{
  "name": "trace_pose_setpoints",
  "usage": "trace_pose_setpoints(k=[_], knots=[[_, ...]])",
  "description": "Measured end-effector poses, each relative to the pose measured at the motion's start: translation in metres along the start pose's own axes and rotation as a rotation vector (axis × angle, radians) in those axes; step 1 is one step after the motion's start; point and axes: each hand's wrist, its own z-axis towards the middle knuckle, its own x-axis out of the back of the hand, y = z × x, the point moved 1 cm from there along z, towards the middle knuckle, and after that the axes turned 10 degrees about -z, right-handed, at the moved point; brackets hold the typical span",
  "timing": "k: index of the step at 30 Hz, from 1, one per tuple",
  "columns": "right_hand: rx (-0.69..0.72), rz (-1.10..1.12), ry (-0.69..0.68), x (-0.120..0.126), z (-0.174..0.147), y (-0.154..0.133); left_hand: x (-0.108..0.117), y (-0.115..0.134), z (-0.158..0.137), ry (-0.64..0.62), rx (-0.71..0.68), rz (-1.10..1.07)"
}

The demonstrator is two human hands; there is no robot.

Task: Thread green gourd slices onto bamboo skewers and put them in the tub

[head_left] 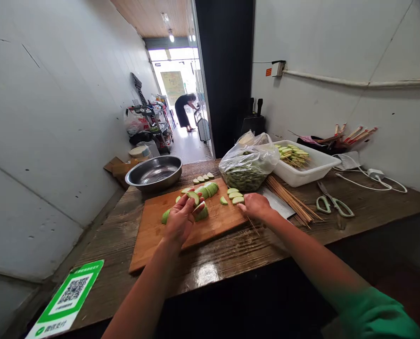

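My left hand point(182, 214) is closed around a pale green zucchini slice point(193, 197), raised over the wooden cutting board point(153, 235). Below and behind it lie more cut zucchini slices point(210, 189), some fanned in a row. At the board's right edge, my right hand point(256, 205) pinches a thin wooden skewer point(252, 225), whose end sticks out below the palm. Three half-round zucchini pieces point(235, 194) sit in a row at its fingertips; whether they are threaded on the skewer I cannot tell. One small zucchini piece point(223, 200) lies apart on the board.
Behind the board are a steel basin point(155, 172), a plastic bag of greens point(247, 169) and a white tray point(301, 176) with skewered pieces. Bamboo skewers point(291, 200), scissors point(333, 202) and a cable point(375, 176) lie rightward. A person point(184, 110) bends over far back.
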Motion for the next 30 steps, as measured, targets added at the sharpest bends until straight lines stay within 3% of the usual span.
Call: trace_pose_setpoints(k=[5, 9, 13, 16, 21, 30], knots=[[-0.039, 0.113, 0.033, -0.029, 0.003, 0.003, 0.012, 0.001, 0.006, -0.029, 0.081, -0.107], [-0.073, 0.166, 0.063, -0.036, -0.002, 0.007, 0.019, 0.004, 0.008, 0.017, 0.079, -0.136], [-0.092, 0.415, 0.285, -0.029, -0.031, 0.007, 0.023, 0.007, 0.009, 0.045, 0.012, -0.114], [0.030, 0.577, 0.459, -0.020, -0.063, -0.005, 0.026, 0.007, 0.012, 0.078, -0.074, -0.059], [0.238, 0.696, 0.565, -0.019, -0.096, -0.040, 0.032, 0.010, 0.013, 0.160, -0.216, -0.040], [0.395, 0.639, 0.546, -0.040, -0.098, -0.068, 0.034, 0.018, 0.005, 0.240, 0.020, -0.206]])
